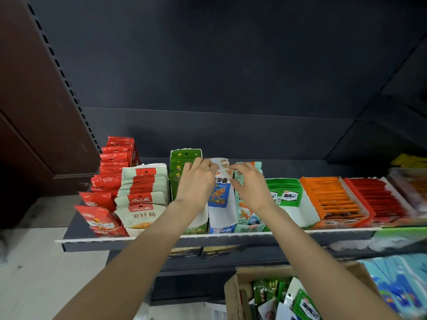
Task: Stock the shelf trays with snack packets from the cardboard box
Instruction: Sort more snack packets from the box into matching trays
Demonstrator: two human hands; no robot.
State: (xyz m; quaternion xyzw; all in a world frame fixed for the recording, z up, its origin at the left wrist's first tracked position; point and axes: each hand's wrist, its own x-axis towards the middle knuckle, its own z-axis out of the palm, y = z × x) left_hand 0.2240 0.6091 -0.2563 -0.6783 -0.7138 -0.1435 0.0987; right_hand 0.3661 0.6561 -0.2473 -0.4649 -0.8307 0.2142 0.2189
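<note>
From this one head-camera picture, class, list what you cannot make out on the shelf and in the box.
- Blue and white packets, head view: whether the fingers pinch them is unclear; the left hand and right hand cover their tops.
- Green tray: its middle is hidden by the left hand and forearm.
- Cardboard box: cut off by the bottom edge, so its contents cannot be counted.
- Trays at far right: blurred and cut by the frame edge.

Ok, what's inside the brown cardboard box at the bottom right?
The brown cardboard box holds loose snack packets: green packets and some white ones. The person's right forearm crosses over the box and hides part of it, and whatever lies beneath the top packets cannot be seen.
</note>
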